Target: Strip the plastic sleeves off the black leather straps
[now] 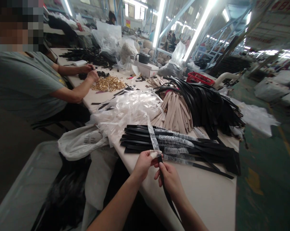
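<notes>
Between the fingers of my left hand is the open end of a narrow clear plastic sleeve, which stretches away over the table. A pale covering wraps one fingertip of that hand. My right hand grips a black strap; its tip meets the sleeve's mouth, and its tail hangs down past my wrist. How far the tip is inside the sleeve I cannot tell. Just beyond my hands lies a bundle of black straps, several with crinkled clear sleeves around them.
A heap of clear sleeves lies behind the bundle, beside beige straps and a black strap pile. At left, a co-worker handles small parts near gold-coloured metal pieces. A plastic bin stands below the table's left edge.
</notes>
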{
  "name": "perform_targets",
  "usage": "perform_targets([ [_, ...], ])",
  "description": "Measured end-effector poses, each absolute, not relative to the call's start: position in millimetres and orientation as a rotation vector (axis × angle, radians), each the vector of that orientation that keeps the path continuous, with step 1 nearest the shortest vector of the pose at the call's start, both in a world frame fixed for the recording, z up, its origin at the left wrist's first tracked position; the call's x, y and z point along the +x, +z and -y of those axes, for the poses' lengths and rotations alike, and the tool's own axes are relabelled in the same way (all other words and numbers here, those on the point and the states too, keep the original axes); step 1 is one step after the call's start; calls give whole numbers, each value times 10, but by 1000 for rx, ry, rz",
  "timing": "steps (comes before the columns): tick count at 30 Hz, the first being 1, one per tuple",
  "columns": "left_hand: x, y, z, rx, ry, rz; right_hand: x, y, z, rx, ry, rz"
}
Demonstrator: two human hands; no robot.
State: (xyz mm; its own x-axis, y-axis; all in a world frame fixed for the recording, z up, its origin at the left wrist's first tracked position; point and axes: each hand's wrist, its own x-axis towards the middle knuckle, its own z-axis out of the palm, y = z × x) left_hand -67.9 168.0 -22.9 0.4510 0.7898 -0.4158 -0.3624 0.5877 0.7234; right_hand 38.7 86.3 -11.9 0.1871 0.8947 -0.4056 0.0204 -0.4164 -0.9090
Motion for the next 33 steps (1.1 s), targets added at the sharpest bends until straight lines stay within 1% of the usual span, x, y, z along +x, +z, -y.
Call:
perform_targets([
  [8, -702, -227, -1656, 679, 687, -792, 403, -164, -901, -1639, 1378, 941],
  [12, -709, -224, -1642, 724, 646, -776, 422, -129, -883, -1616, 1334, 993],
  [18, -680, -177, -1516, 646, 772, -804, 438, -110, -683, -1596, 1438, 979],
  [23, -607, -118, -1327, 632, 668, -836, 490, -100, -583, -1611, 1374, 989],
  [28, -602, -81, -1198, 603, 785, -879, 591, -176, -295, -1631, 1537, 965],
  [33, -497, -168, -897, 539, 611, -869, 657, -238, -190, -1609, 1500, 1009],
])
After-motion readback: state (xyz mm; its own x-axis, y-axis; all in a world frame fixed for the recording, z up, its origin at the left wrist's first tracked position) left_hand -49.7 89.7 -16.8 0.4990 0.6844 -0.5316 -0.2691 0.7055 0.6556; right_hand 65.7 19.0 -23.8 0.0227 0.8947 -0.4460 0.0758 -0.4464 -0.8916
